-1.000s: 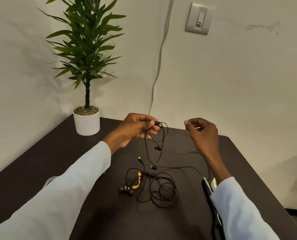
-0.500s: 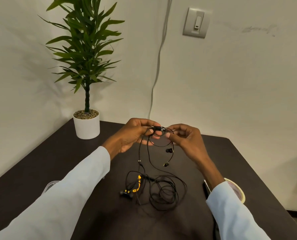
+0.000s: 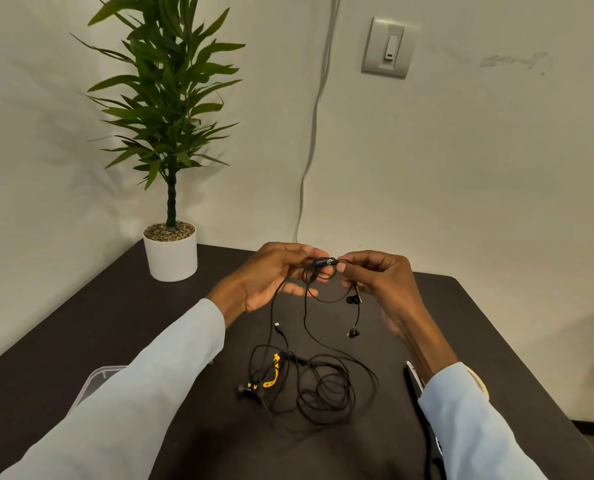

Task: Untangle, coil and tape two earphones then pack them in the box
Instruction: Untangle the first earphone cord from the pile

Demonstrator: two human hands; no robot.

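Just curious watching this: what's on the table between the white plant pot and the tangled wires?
Nothing but bare dark table between the pot and the tangle; the left hand hovers above it, head view.

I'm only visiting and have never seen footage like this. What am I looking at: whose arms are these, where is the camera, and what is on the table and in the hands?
There is no machine here. A person wears one camera on the head, looking forward and down, so you see their own two arms. The left hand and right hand are raised over the dark table, both pinching a black earphone cable; two earbuds dangle from it. The rest lies in a tangled pile below, mixed with a yellow-marked earphone. A potted plant stands at the back corner. A clear container peeks out by the left sleeve.
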